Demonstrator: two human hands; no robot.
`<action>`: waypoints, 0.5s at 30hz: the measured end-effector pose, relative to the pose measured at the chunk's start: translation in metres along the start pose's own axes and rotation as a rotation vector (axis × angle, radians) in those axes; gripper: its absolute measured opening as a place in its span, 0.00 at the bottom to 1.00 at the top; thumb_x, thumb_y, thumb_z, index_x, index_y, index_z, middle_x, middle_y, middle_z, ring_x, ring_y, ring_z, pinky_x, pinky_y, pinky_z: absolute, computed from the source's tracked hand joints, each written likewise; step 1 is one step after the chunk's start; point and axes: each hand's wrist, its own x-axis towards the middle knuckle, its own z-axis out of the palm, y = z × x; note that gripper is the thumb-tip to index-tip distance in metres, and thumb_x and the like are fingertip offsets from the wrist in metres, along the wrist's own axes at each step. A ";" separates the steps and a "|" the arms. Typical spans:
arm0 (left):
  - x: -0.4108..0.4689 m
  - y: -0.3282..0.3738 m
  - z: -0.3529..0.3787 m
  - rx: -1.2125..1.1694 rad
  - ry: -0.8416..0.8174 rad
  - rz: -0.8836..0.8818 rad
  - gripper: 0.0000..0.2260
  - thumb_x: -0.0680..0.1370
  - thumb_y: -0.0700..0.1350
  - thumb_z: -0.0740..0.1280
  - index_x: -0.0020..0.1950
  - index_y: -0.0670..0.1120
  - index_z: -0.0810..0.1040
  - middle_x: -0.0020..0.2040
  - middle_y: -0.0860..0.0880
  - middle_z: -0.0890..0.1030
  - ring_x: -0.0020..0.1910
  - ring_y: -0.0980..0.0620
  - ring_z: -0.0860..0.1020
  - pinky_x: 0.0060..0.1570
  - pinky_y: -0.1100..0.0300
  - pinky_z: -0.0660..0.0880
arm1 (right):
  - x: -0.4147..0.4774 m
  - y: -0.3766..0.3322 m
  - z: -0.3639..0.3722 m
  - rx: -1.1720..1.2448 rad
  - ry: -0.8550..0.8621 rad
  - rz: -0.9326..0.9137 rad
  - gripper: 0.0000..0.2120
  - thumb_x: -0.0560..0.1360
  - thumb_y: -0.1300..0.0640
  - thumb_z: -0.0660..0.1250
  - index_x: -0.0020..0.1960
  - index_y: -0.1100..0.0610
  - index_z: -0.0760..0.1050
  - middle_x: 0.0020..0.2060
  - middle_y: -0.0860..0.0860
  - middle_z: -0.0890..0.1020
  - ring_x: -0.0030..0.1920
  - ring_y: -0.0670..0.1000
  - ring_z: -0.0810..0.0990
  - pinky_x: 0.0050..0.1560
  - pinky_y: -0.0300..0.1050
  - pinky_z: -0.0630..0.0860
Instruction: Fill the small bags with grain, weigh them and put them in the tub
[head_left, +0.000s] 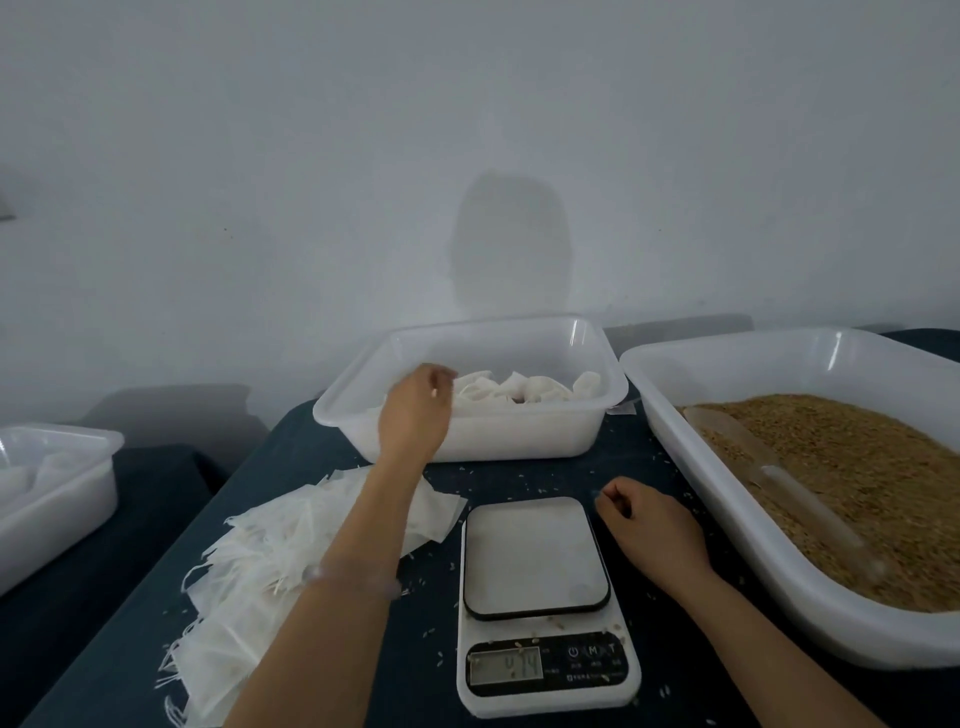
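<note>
The left arm reaches forward across the table (519, 475). The left hand (415, 410) is over the near-left rim of the white tub (530, 434), wrist bent and back of the hand toward the camera. Its fingers are slightly bent and blurred, so I cannot tell if they hold anything. The right hand (649, 525) rests on the dark cloth just right of the kitchen scale (535, 556), clenched into a loose fist with nothing visible in it.

The filled bags (519, 389) lie heaped inside the tub, white, plump and crumpled. The tub stands at the far edge of the table, behind the scale. The empty bags (249, 561), flat, thin and white with loose strings, are fanned in a pile left of the scale, partly under the left forearm. The scale's platform is bare and its display is too blurred to read. On the right, a large white tray (810, 592) holds brown grain (857, 493), with a clear scoop (753, 457) lying in it. Stray grains dot the cloth. At far left stands 1 more white tub (57, 499).
</note>
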 end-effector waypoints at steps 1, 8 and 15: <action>-0.009 -0.008 -0.007 -0.062 0.095 -0.033 0.10 0.82 0.46 0.58 0.55 0.53 0.79 0.52 0.54 0.82 0.46 0.56 0.78 0.40 0.61 0.70 | 0.000 0.000 0.000 -0.007 -0.001 0.001 0.09 0.79 0.45 0.61 0.41 0.45 0.74 0.34 0.42 0.79 0.33 0.41 0.76 0.30 0.39 0.66; -0.052 -0.067 -0.028 0.268 -0.087 -0.136 0.08 0.77 0.50 0.68 0.56 0.55 0.81 0.55 0.55 0.82 0.54 0.53 0.77 0.49 0.57 0.75 | -0.001 0.000 0.000 -0.023 0.005 -0.014 0.08 0.78 0.44 0.61 0.42 0.44 0.74 0.35 0.40 0.79 0.35 0.39 0.76 0.31 0.39 0.66; -0.065 -0.075 -0.022 0.569 -0.174 -0.232 0.24 0.74 0.56 0.70 0.68 0.51 0.71 0.64 0.48 0.76 0.65 0.45 0.71 0.58 0.53 0.71 | -0.002 0.001 0.000 -0.007 0.002 -0.028 0.09 0.79 0.44 0.61 0.41 0.44 0.74 0.35 0.42 0.79 0.35 0.40 0.77 0.32 0.39 0.70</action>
